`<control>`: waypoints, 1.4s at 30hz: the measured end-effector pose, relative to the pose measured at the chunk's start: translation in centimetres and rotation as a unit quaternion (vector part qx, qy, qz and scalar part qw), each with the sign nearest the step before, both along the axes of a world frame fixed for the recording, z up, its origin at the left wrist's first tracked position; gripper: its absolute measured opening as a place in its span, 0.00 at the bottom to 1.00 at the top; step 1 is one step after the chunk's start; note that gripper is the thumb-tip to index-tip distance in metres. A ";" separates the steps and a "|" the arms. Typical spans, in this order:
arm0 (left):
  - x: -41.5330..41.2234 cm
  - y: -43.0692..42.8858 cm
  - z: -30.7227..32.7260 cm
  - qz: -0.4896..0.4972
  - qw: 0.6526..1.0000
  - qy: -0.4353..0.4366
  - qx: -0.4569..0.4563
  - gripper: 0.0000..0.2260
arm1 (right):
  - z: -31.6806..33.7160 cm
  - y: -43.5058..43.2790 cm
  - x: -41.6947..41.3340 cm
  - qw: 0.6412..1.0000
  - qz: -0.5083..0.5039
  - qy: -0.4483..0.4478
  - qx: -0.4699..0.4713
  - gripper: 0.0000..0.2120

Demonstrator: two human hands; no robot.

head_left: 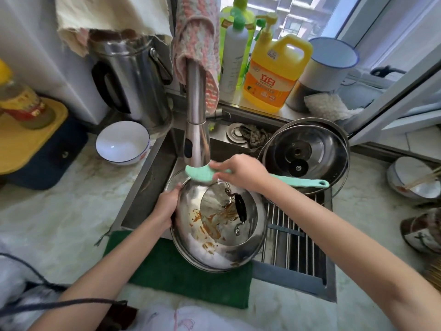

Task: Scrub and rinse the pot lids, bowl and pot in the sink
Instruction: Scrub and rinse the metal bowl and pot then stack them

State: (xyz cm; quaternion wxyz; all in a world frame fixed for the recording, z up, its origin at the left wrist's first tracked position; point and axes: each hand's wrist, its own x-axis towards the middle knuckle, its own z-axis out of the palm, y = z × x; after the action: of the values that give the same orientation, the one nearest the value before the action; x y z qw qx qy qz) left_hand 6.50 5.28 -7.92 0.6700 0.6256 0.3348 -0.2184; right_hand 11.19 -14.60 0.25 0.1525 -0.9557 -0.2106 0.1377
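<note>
A steel-and-glass pot lid (218, 228), smeared with orange sauce, is tilted over the sink (145, 187). My left hand (167, 206) grips its left rim. My right hand (241, 172) holds a mint-green scrub brush (199, 173) by its long handle, the brush head just under the tap spout (196, 144) and above the lid's top edge. A second steel lid (305, 154) lies upside down on a pot at the sink's right. A white bowl (123, 143) sits on the counter to the sink's left.
A wire rack (293, 240) spans the sink's right part. A green cloth (191, 278) lies at the front edge. A yellow detergent jug (274, 72), bottles, an enamel mug (327, 65) and a kettle (133, 77) stand behind. A dirty bowl with chopsticks (412, 177) is at right.
</note>
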 end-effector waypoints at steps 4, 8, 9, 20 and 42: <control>0.2 0.0 0.0 -0.010 1.000 -0.001 -0.003 0.16 | 0.2 1.2 -2.2 0.993 0.111 0.033 0.012 0.19; 0.3 -0.2 -0.2 -0.011 1.000 0.005 0.006 0.14 | -0.8 -0.7 0.4 0.999 -0.042 -0.019 0.011 0.19; 0.4 -0.1 -0.3 -0.011 1.000 0.005 0.007 0.14 | -0.6 -0.2 -0.2 1.000 0.004 -0.001 0.009 0.19; 0.6 0.0 0.0 -0.010 1.000 0.021 -0.014 0.16 | 0.5 2.5 -1.3 0.986 0.168 -0.005 -0.011 0.17; 0.6 -0.1 -0.5 -0.042 0.999 0.012 0.005 0.16 | -0.4 0.6 0.7 0.982 0.184 0.019 -0.029 0.20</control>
State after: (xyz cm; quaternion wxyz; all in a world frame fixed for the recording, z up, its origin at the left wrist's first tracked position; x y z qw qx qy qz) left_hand 7.15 5.22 -8.40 0.6529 0.6396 0.3179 -0.2521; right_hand 11.87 -14.02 -0.11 0.1009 -0.9019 -0.3761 0.1871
